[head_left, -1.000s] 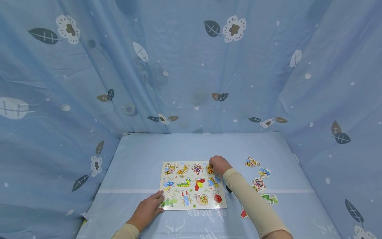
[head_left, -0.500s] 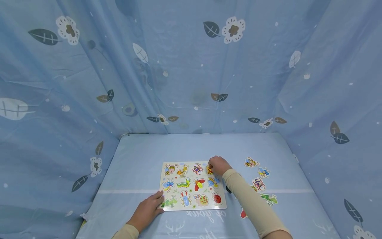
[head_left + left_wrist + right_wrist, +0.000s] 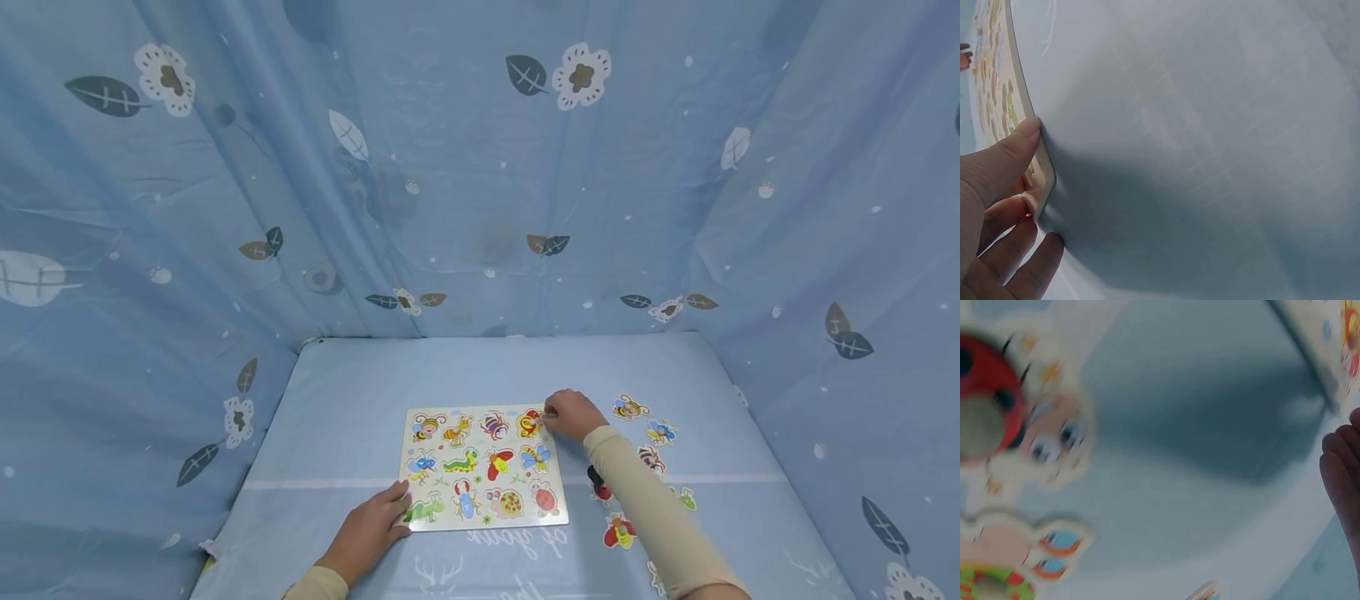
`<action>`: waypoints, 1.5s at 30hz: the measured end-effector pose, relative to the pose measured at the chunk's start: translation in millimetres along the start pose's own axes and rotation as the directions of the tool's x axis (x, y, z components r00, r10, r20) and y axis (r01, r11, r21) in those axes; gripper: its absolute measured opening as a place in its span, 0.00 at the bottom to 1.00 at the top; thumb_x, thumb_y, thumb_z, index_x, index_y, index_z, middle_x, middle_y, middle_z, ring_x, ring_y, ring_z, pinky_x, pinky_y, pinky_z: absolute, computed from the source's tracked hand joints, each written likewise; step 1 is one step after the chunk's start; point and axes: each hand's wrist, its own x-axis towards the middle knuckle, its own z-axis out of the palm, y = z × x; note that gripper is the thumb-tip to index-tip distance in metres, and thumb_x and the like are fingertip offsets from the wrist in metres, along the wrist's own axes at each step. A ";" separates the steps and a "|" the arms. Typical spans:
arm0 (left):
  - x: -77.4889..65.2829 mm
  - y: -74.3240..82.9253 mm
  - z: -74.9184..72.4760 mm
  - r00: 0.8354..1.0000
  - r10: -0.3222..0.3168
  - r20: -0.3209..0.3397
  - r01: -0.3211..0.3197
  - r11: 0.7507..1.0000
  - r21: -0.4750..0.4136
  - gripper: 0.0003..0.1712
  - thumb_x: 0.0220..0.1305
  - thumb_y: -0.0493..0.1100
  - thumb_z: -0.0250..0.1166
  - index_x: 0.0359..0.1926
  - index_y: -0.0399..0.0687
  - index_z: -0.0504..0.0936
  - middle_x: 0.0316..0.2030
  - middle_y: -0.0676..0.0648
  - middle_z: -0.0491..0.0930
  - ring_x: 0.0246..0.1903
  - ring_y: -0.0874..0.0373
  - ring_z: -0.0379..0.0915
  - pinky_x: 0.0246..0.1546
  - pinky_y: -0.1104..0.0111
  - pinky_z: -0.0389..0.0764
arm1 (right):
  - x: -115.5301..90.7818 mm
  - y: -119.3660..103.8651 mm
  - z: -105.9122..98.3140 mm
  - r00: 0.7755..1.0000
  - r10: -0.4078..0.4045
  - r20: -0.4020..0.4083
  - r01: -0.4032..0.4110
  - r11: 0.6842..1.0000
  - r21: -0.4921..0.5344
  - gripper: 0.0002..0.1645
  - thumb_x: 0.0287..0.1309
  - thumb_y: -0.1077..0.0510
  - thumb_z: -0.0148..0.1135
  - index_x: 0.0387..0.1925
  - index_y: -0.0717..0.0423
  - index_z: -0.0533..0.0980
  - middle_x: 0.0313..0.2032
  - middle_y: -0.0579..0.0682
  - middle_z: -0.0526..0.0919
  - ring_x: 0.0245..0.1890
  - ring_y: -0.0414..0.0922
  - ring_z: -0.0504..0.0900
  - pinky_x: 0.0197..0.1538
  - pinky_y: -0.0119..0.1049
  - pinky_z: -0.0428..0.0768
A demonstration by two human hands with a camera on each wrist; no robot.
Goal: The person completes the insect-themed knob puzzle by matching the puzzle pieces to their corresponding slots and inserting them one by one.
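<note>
A pale insect puzzle board (image 3: 480, 479), with bug pictures in rows, lies on the table. My left hand (image 3: 371, 527) grips its near left corner; in the left wrist view the thumb (image 3: 1029, 128) presses the near edge and the fingers bend round the corner. Just off the board's far right corner is my right hand (image 3: 573, 414), its fingertips beside a red and yellow bug piece (image 3: 528, 423). Nothing shows between those fingers. In the right wrist view the right hand (image 3: 1342, 469) appears only at the right edge.
Loose pieces lie right of the board: a bee (image 3: 630, 407), a blue insect (image 3: 661, 432), a spider (image 3: 649, 457), a ladybug (image 3: 601, 492), a red-winged bug (image 3: 619, 531). The right sleeve (image 3: 648, 504) partly covers others. A patterned blue curtain (image 3: 480, 167) surrounds the table.
My right hand has shifted right, off the red and yellow bug piece, uncovering it. The forearm moved right too, showing more of the ladybug and red-winged bug. The left hand stays put.
</note>
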 end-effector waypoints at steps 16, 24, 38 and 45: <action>-3.9 -7.1 -2.2 0.999 -0.030 0.031 0.030 0.999 -0.017 0.34 0.53 0.52 0.78 0.60 0.44 0.84 0.68 0.46 0.79 0.67 0.48 0.76 0.66 0.53 0.82 | -29.5 75.0 -26.6 0.970 0.209 -0.126 -0.226 0.964 -0.143 0.09 0.56 0.65 0.74 0.38 0.66 0.86 0.38 0.61 0.89 0.39 0.57 0.88 0.43 0.53 0.90; -5.2 -7.4 -0.2 0.999 -0.026 0.036 0.028 0.999 -0.038 0.34 0.53 0.52 0.78 0.60 0.44 0.84 0.68 0.46 0.78 0.68 0.48 0.75 0.66 0.52 0.82 | -38.6 100.4 -19.7 0.937 0.261 -0.230 -0.304 0.937 -0.172 0.04 0.59 0.66 0.71 0.31 0.65 0.84 0.27 0.57 0.82 0.25 0.50 0.82 0.26 0.48 0.86; 0.9 3.5 -6.3 1.000 0.004 0.017 -0.004 1.000 -0.023 0.32 0.53 0.51 0.79 0.59 0.45 0.85 0.67 0.46 0.79 0.67 0.49 0.76 0.66 0.54 0.82 | -45.0 102.1 -21.2 0.935 0.276 -0.221 -0.301 0.949 -0.092 0.06 0.62 0.71 0.65 0.29 0.65 0.83 0.29 0.61 0.87 0.27 0.53 0.84 0.29 0.50 0.86; 0.4 4.9 -5.8 1.000 -0.011 0.026 0.011 1.000 -0.014 0.33 0.53 0.51 0.79 0.59 0.45 0.84 0.67 0.46 0.79 0.67 0.49 0.76 0.65 0.54 0.83 | -29.9 84.0 -26.5 0.945 0.225 -0.239 -0.243 0.969 -0.048 0.14 0.63 0.70 0.66 0.21 0.58 0.78 0.22 0.53 0.81 0.22 0.45 0.68 0.26 0.40 0.70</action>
